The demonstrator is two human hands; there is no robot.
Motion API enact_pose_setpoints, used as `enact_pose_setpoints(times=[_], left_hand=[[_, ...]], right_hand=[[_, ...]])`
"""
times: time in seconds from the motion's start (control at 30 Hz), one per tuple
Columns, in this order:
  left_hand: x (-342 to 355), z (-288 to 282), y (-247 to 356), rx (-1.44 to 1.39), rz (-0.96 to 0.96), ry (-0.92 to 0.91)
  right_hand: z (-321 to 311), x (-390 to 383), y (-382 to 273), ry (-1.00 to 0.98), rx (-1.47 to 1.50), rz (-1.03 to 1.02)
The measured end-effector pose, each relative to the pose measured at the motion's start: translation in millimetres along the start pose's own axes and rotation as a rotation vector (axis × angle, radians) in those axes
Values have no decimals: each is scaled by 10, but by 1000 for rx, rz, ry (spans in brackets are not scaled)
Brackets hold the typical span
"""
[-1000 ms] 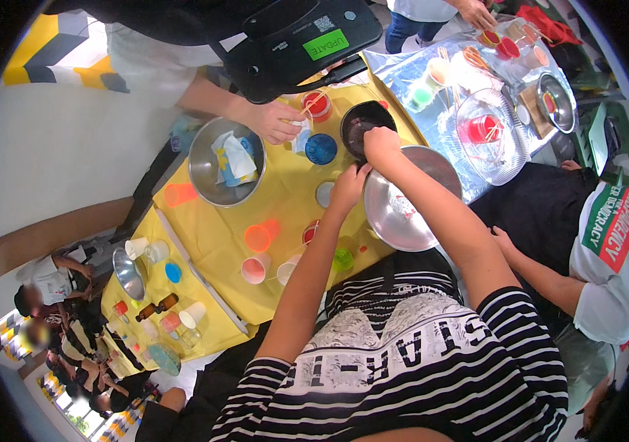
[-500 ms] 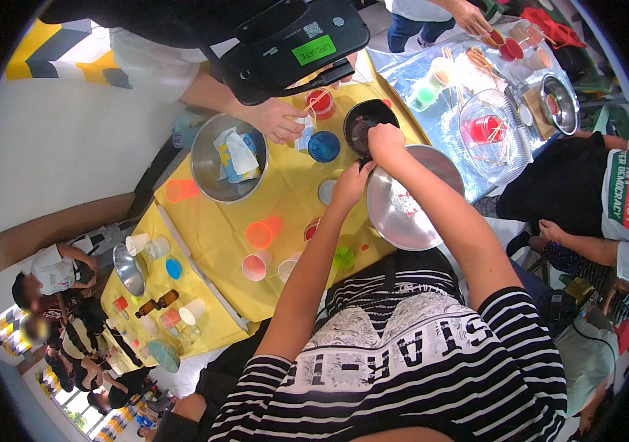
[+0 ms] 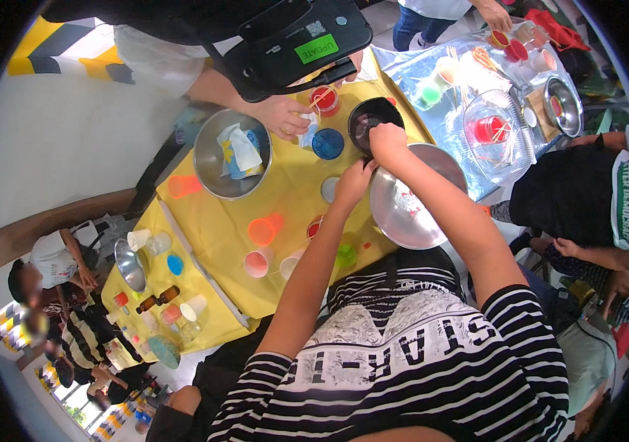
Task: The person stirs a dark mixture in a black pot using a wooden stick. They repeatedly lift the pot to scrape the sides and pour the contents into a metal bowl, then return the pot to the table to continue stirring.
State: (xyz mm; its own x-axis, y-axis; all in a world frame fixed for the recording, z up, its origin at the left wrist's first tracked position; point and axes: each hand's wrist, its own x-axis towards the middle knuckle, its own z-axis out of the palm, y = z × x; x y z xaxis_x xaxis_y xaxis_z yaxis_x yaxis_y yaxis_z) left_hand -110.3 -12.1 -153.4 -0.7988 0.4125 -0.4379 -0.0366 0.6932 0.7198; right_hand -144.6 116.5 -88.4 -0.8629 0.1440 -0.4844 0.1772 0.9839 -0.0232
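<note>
My left hand (image 3: 355, 179) is closed on the handle of a small dark pot (image 3: 364, 112) on the yellow-covered table (image 3: 230, 228). My right hand (image 3: 389, 144) is curled at the pot's near rim, just above my left; what its fingers hold is hidden. Just below both, a wide steel bowl (image 3: 417, 214) has small red and white bits inside. Left of the pot are a blue cup (image 3: 328, 144) and a pale round lid (image 3: 330, 189). Beyond, a co-worker's hand (image 3: 281, 116) pinches thin sticks over a red cup (image 3: 325, 101).
A steel bowl with papers (image 3: 215, 169) sits left. Orange cups (image 3: 263, 231), bottles (image 3: 167, 295) and jars crowd the near-left table. A foil-covered table (image 3: 440, 118) holds a clear tray and several cups. People stand at far left, top and right (image 3: 565, 199); a black device (image 3: 278, 51) hangs overhead.
My hands stay on the pot, appearing slightly further right in the view. The co-worker on the right has shifted back and to the right, away from my right arm.
</note>
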Motion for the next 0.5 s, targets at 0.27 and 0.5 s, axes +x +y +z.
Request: enact_pose_setpoints(times=[0.27,0.5], left_hand=[[-48,-55,133,64,-30,0],[-70,-102,234,87,-73,-2]], right_hand=[[132,114,86,55,-8,19],[73,138,80,-37,-43,56]])
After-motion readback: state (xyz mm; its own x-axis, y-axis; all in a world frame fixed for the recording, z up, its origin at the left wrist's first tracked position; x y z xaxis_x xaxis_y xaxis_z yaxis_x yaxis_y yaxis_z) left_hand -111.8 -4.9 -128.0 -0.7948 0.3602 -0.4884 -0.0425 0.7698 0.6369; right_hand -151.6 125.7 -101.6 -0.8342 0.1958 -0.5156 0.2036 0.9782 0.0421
